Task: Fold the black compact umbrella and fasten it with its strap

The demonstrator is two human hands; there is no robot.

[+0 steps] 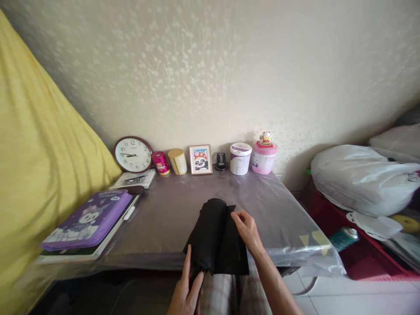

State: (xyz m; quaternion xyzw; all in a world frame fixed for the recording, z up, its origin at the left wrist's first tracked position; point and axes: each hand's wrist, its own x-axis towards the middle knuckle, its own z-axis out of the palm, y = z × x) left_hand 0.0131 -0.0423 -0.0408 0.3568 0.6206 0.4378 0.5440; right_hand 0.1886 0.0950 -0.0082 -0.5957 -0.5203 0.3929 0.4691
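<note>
A black bundle [208, 234] of thin, smooth material is at the table's front edge, above my lap. Its left part is rolled thick, with crinkled ends, and a flat flap spreads to the right. What kind of thing it is I cannot make out. My left hand [186, 286] grips the bundle's lower left end, with the index finger along its side and the other fingers partly hidden beneath. Thumb and fingers of my right hand [246, 227] pinch the flap's upper right edge.
A plastic-covered table [164, 227] stands against the wall. Along its back are a clock [133, 154], tins, a framed panda picture [201, 160] and tubs [240, 159]. A purple case [88, 218] lies on a board at left. Right of the table, a red bin [367, 258] holds a white bag [364, 179].
</note>
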